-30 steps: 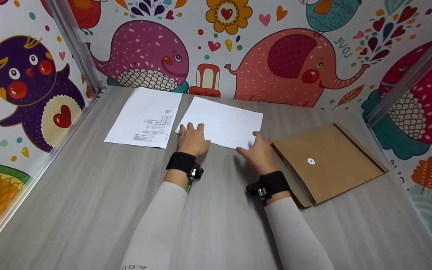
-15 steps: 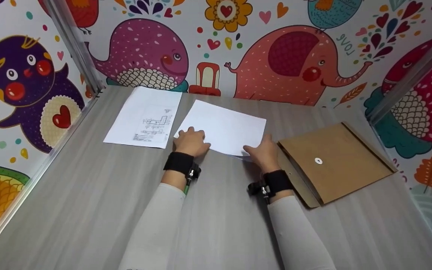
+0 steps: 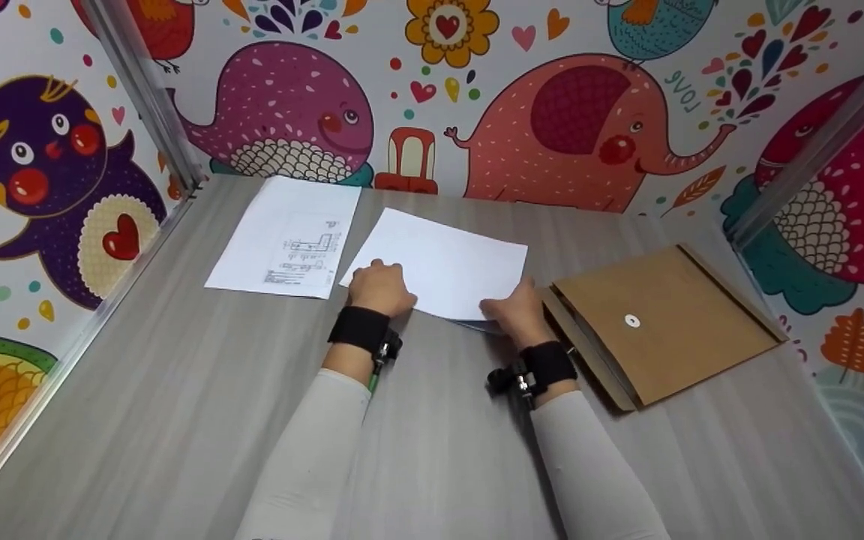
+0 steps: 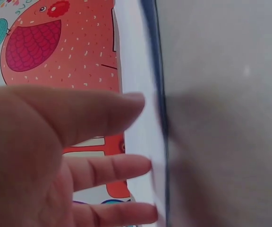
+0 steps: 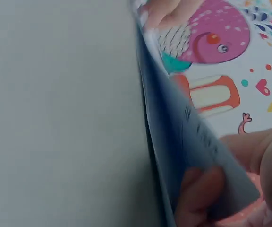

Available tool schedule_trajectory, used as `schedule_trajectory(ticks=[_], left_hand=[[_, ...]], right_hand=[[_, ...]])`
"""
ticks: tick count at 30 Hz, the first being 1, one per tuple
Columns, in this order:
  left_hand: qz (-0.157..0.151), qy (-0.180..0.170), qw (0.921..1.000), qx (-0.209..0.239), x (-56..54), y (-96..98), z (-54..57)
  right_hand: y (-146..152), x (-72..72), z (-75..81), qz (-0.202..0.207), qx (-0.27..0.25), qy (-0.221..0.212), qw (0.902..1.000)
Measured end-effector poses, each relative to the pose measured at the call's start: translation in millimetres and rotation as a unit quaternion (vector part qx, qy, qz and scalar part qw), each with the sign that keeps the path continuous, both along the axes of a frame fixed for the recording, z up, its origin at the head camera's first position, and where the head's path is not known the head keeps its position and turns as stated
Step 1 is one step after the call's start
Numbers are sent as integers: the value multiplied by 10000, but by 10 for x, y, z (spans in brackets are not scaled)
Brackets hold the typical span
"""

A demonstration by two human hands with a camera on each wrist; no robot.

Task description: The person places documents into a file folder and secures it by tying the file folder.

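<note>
A white sheet of paper (image 3: 443, 259) lies in the middle of the table in the head view, its near edge raised toward the right. My left hand (image 3: 381, 289) rests on its near left corner; in the left wrist view the thumb (image 4: 112, 111) and fingers are extended against the paper. With thumb above and fingers below, my right hand (image 3: 520, 311) pinches the near right corner. In the right wrist view the lifted underside (image 5: 192, 127) shows faint print, and another edge lies beneath it; how many sheets there are I cannot tell.
To the left lies a sheet with a printed line drawing (image 3: 274, 240). A brown string-and-button envelope (image 3: 672, 322) sits at the right, its flap side toward my right hand. Walls with cartoon animals border the table (image 3: 432, 450) at back and sides.
The white paper has slid slightly toward me with both hands. Its near right edge has risen in my right hand's pinch, showing a dark gap below. The envelope and printed sheet stay put.
</note>
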State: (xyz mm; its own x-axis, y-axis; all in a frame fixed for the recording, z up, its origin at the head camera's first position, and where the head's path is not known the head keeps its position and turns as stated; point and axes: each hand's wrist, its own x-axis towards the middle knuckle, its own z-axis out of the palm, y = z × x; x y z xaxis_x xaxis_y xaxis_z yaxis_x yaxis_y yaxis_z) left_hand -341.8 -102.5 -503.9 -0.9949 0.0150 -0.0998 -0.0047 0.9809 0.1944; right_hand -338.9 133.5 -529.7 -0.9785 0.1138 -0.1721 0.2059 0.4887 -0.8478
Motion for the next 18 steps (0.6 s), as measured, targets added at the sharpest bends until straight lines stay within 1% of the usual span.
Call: schedule_trajectory(ticks=[2, 4, 5, 7, 9, 11, 15, 18], left_hand=[[-22, 12, 10000, 38, 4, -15, 3], [55, 31, 9998, 190, 5, -39, 7], [131, 46, 9994, 326, 1, -52, 5], [348, 96, 9972, 662, -11, -80, -4], [590, 134, 9938, 933, -30, -112, -20], [801, 147, 9903, 1129, -50, -140, -40], [1132, 234, 9834, 1396, -76, -156, -57], [1372, 399, 9734, 1788, -86, -152, -40]], right_hand=[[-20, -6, -18, 71, -142, 21, 9999], [-37, -13, -28, 103, -433, -39, 9990], [-41, -19, -27, 105, -579, -88, 9982], [-37, -31, -14, 57, -1028, -207, 9945], [-18, -42, 14, -30, -1623, -338, 9862], [15, -56, 54, -106, -1930, -292, 9807], [98, -62, 140, -280, -2225, -77, 9745], [172, -59, 191, -288, -2235, -65, 9743]])
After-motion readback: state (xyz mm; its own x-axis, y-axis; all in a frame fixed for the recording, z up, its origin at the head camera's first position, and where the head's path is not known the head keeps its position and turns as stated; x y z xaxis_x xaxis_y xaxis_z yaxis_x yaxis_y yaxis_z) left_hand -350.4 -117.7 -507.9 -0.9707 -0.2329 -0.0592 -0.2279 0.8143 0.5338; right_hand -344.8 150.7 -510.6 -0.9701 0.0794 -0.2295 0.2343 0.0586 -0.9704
